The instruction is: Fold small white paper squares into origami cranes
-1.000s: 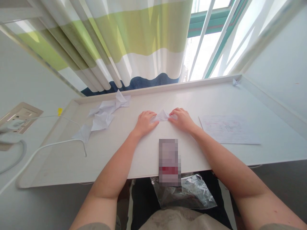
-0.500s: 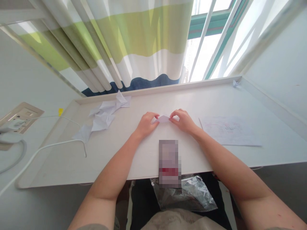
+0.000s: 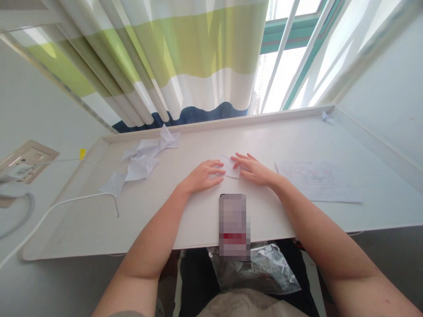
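A small piece of white paper lies flat on the white desk between my hands. My left hand rests at its left edge, fingers spread, the tips touching the paper. From the right, my right hand lies over the paper's right part with its fingers apart. Part of the paper is hidden under the fingers. Nearer to me, a phone-shaped object, its surface pixelated, sits at the desk's front edge.
Folded white papers lie at the back left, near a white cable. A lined sheet with writing is at the right. A small crumpled paper sits in the back right corner. A clear plastic bag lies on my lap.
Both hands have let go of the paper's ends and opened. The paper was pinched and partly raised, and now lies flat, with my fingers spread on it.
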Available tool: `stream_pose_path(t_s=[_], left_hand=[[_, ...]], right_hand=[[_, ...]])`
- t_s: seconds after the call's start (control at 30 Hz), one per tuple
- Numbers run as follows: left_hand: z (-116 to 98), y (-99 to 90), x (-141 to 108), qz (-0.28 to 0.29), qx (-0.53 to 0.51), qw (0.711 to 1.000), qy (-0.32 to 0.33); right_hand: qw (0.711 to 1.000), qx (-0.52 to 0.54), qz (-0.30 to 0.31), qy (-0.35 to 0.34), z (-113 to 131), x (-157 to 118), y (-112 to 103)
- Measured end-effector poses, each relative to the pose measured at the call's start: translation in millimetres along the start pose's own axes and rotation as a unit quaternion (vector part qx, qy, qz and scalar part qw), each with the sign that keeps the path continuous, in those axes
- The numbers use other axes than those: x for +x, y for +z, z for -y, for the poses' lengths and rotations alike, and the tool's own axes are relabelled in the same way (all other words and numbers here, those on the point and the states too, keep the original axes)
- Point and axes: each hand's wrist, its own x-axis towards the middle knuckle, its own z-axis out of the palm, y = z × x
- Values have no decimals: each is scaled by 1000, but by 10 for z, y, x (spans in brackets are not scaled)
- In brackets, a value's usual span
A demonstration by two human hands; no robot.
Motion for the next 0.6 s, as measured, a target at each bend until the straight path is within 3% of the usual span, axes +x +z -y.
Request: stream_pose_path(t_s=[0.2,0.43,0.6], left_hand=[[-40,-20,-4,22,46,999,-17],[38,79,19,-47,78,994,-59],[56,61,17,-43,91,993,-56]], right_hand=[[998,-31,-36,28,-17,8,33],[996,-57,-61,20,-11,9,53],[997,-60,-57,10,-5,23,28]])
